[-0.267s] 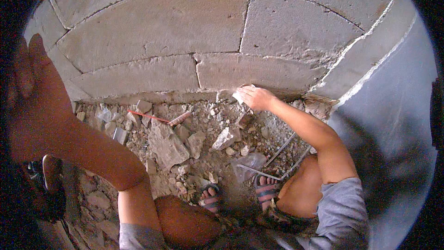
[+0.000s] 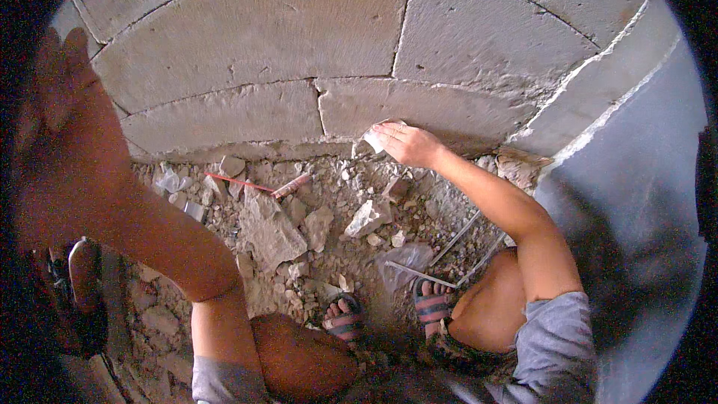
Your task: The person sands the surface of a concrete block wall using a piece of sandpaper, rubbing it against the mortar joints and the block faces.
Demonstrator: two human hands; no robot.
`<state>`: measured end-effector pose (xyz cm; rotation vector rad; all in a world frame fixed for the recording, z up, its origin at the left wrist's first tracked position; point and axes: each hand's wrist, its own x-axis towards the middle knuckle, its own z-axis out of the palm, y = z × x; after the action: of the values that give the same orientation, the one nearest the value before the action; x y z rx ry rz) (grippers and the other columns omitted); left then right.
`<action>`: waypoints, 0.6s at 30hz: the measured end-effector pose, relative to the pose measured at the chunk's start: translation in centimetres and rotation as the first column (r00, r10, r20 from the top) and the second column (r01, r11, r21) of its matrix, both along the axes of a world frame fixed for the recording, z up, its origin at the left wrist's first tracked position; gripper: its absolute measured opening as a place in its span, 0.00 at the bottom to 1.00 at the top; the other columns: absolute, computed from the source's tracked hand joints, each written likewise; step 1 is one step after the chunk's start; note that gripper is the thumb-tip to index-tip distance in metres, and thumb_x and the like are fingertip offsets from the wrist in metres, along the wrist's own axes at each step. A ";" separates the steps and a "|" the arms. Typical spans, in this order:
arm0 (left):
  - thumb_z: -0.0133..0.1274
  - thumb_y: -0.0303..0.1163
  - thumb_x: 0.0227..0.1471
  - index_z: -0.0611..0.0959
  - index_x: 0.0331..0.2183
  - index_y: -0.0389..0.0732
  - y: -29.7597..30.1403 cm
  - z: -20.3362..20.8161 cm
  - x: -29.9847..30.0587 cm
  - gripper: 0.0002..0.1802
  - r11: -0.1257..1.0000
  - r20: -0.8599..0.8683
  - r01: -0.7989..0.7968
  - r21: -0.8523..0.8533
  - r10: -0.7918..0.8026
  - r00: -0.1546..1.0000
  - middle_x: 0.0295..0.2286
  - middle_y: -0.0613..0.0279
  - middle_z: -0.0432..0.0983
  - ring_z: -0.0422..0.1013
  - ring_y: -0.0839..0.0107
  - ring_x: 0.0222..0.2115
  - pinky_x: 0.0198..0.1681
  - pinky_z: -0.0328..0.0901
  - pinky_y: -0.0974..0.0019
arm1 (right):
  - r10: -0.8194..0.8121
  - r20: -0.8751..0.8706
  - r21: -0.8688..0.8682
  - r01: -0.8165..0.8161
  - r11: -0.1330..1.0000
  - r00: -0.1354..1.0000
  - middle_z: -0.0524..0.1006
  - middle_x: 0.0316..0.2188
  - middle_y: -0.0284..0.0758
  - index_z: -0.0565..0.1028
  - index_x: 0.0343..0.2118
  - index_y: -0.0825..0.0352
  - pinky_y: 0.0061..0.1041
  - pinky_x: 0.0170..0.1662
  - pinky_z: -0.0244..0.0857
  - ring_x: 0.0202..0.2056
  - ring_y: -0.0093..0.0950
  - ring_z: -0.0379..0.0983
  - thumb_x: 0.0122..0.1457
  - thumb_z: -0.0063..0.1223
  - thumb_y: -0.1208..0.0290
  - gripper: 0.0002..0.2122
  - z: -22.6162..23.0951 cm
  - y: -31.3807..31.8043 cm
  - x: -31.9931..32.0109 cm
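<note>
My right hand (image 2: 407,144) presses a small folded white sheet (image 2: 373,140) against the lowest course of the pale block wall (image 2: 254,34). Its fingers lie closed over the sheet, just right of a vertical joint. What kind of sheet it is, paper or abrasive, I cannot make out. At the far left my left hand (image 2: 63,116) is raised close to the camera, in shadow. Its fingers stretch upward in front of the wall, and nothing shows in them. The picture's dark rim hides part of that hand.
Rubble covers the ground, with a large flat stone slab (image 2: 271,228) and a white chunk (image 2: 369,218). Among it lie a thin red strip (image 2: 238,181), a clear plastic bag (image 2: 404,265) and a bent metal strip (image 2: 456,239). A smooth grey surface (image 2: 636,179) rises at the right. My sandalled feet stand in the debris.
My right hand has slid a little left and up along the wall with the white sheet. The view has shifted slightly; my left hand stays raised at the left.
</note>
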<state>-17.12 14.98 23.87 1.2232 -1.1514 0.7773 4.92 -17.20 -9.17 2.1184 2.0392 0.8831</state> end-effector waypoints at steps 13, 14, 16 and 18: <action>0.36 0.41 0.54 0.71 0.26 0.44 -0.5 -0.7 0.9 0.13 0.999 -0.061 -0.006 -0.034 0.004 0.998 0.22 0.67 0.63 0.58 0.72 0.23 0.26 0.53 0.68 | -0.007 -0.066 0.024 0.009 1.000 0.998 0.71 0.48 0.43 0.71 0.44 0.74 0.29 0.54 0.61 0.50 0.33 0.68 0.51 0.45 0.71 0.18 0.3 0.9 0.2; 0.37 0.40 0.54 0.71 0.26 0.44 -0.6 -0.8 1.1 0.13 0.999 -0.068 -0.012 -0.037 0.010 0.998 0.22 0.67 0.63 0.58 0.72 0.23 0.26 0.53 0.68 | -0.014 -0.076 0.022 0.015 1.000 0.997 0.71 0.48 0.43 0.71 0.44 0.74 0.29 0.54 0.61 0.50 0.33 0.68 0.51 0.45 0.71 0.18 -0.1 0.8 -0.2; 0.37 0.40 0.53 0.71 0.26 0.44 -0.9 -0.6 1.4 0.13 0.999 -0.068 0.001 -0.036 -0.003 0.998 0.22 0.67 0.63 0.57 0.72 0.23 0.26 0.53 0.68 | -0.036 -0.076 0.019 0.038 0.999 0.996 0.71 0.47 0.43 0.72 0.43 0.74 0.28 0.55 0.61 0.49 0.32 0.68 0.50 0.45 0.72 0.17 -1.4 -0.3 0.3; 0.38 0.40 0.52 0.71 0.25 0.44 -1.1 -0.6 1.2 0.12 0.999 -0.072 0.002 -0.042 -0.005 0.997 0.22 0.67 0.63 0.57 0.72 0.23 0.26 0.53 0.68 | -0.013 -0.093 0.014 0.015 1.000 0.996 0.71 0.47 0.43 0.71 0.43 0.74 0.29 0.55 0.60 0.50 0.32 0.68 0.50 0.45 0.72 0.17 -2.3 -0.4 0.8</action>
<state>-15.91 13.90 23.31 1.2041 -1.0733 0.7456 5.76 -17.64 -11.42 2.2187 2.0637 0.8157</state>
